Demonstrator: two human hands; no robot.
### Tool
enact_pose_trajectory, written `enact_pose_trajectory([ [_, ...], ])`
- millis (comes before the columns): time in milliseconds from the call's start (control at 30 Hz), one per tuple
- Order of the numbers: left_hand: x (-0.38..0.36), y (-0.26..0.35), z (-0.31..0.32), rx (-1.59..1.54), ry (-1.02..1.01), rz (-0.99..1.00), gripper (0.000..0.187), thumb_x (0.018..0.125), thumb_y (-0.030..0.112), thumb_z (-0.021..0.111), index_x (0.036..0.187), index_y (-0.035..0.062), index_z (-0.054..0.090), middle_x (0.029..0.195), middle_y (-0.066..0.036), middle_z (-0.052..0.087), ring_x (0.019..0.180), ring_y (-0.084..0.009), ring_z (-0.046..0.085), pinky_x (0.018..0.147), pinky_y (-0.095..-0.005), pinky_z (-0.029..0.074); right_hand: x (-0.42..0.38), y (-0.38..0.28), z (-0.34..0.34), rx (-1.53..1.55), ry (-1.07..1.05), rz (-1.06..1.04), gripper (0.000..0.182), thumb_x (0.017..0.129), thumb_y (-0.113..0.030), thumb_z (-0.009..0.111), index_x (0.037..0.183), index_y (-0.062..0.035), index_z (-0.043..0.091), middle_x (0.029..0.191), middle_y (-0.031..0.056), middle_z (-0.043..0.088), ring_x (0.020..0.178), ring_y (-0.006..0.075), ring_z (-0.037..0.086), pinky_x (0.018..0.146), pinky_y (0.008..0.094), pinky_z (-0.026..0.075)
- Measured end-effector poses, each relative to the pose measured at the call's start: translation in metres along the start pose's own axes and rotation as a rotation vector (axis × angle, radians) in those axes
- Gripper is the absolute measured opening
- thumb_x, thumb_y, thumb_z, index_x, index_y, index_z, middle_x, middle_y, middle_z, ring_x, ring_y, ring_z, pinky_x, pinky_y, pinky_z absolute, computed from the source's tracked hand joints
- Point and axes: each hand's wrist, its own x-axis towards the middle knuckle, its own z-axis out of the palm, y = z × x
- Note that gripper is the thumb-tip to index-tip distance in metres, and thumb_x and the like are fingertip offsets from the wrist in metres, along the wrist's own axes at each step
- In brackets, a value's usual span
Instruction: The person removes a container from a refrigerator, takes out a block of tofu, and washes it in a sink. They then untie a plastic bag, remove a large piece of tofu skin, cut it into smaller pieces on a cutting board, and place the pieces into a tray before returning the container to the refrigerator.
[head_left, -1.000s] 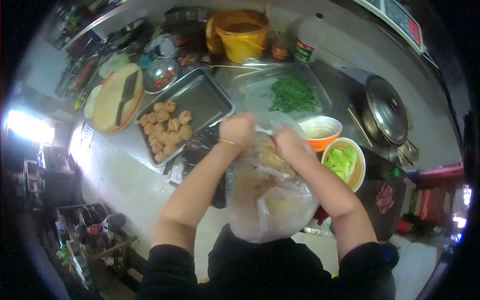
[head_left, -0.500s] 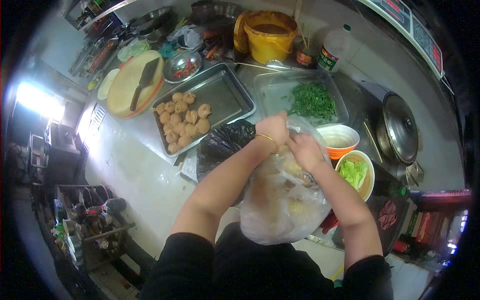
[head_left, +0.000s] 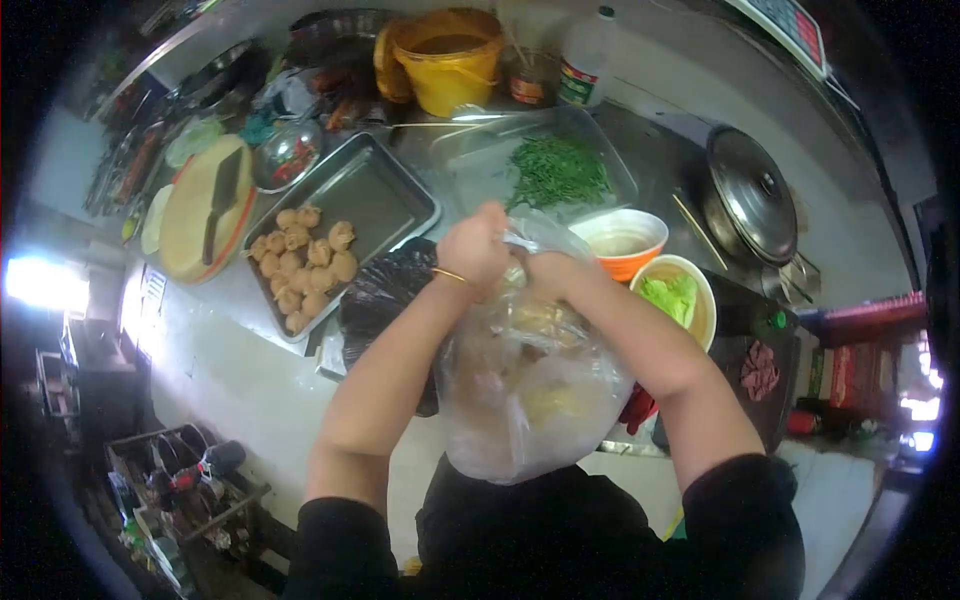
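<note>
1. Plastic bag [head_left: 530,400], translucent and bulging, hangs against the front of the person's dark clothing; brown and yellowish contents show through its wall, too blurred to name.
2. Left hand [head_left: 473,248], with a thin bracelet [head_left: 450,275] at the wrist, is clenched round the gathered top of the bag; right hand [head_left: 553,277] grasps the top just beside it, its fingers curled and partly hidden.
3. Black bag [head_left: 385,300] lies on the left, partly behind the left forearm; beyond it a metal tray [head_left: 395,200] holds round brown pieces [head_left: 300,262] clustered at its near end.
4. Clear tray [head_left: 470,165] with chopped greens [head_left: 560,170] sits beyond the hands; an orange-and-white bowl [head_left: 622,248] and a bowl [head_left: 706,312] of lettuce [head_left: 668,296] stand to the right, near the right forearm.
5. Cleaver [head_left: 223,195] rests on a round board [head_left: 185,225] at far left; a yellow bucket [head_left: 450,75] stands at the back; a lidded pot [head_left: 755,195] stands at right, with sticks [head_left: 700,232] lying beside it.
</note>
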Motion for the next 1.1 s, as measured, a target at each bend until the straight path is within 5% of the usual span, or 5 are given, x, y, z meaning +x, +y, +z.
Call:
enact_pose_trajectory([
  [467, 0.003, -0.007, -0.027, 0.010, 0.015, 0.050, 0.016, 0.079, 0.011, 0.055, 0.095, 0.0135, 0.058, 0.085, -0.022, 0.065, 0.086, -0.0438, 0.061, 0.073, -0.0512, 0.047, -0.084, -0.037, -0.036, -0.109, -0.026, -0.209, 0.053, 0.065, -0.020, 0.072, 0.113, -0.0034, 0.058, 0.100, 0.0183, 0.064, 0.099, 0.0376, 0.060, 0.087, 0.0467, 0.048],
  [767, 0.012, -0.038, -0.017, -0.095, -0.034, 0.016, 0.016, 0.079, 0.015, 0.059, 0.094, 0.0112, 0.058, 0.091, -0.020, 0.066, 0.091, -0.0413, 0.061, 0.077, -0.0461, 0.048, -0.204, -0.104, -0.110, 0.118, 0.406, -0.062, 0.035, 0.069, -0.015, 0.072, 0.101, -0.0065, 0.061, 0.091, 0.0169, 0.064, 0.086, 0.0357, 0.064, 0.073, 0.0425, 0.051],
  [800, 0.011, -0.036, -0.019, -0.085, -0.070, 0.010, 0.017, 0.079, 0.017, 0.060, 0.096, 0.0123, 0.059, 0.093, -0.019, 0.066, 0.093, -0.0414, 0.061, 0.078, -0.0464, 0.048, -0.214, -0.108, -0.122, 0.056, 0.438, -0.067, 0.034, 0.069, -0.001, 0.072, 0.101, -0.0008, 0.060, 0.087, 0.0084, 0.061, 0.083, 0.0154, 0.061, 0.077, 0.0279, 0.049],
  [867, 0.011, -0.035, -0.020, -0.071, -0.079, 0.102, 0.019, 0.080, 0.018, 0.061, 0.098, 0.0124, 0.060, 0.094, -0.019, 0.066, 0.095, -0.0407, 0.061, 0.079, -0.0452, 0.048, -0.235, -0.128, -0.144, 0.162, 0.557, -0.044, 0.035, 0.066, 0.004, 0.066, 0.100, 0.0009, 0.056, 0.091, 0.0031, 0.058, 0.089, 0.0105, 0.056, 0.079, 0.0262, 0.047],
  [1100, -0.013, 0.012, -0.053, 0.113, -0.078, 0.192, 0.022, 0.079, 0.022, 0.062, 0.099, 0.0135, 0.064, 0.099, -0.016, 0.066, 0.094, -0.0372, 0.062, 0.078, -0.0438, 0.049, -0.307, -0.155, -0.183, 0.062, 1.128, -0.081, 0.040, 0.068, 0.000, 0.068, 0.107, -0.0016, 0.060, 0.097, 0.0046, 0.064, 0.093, 0.0137, 0.060, 0.083, 0.0271, 0.048],
])
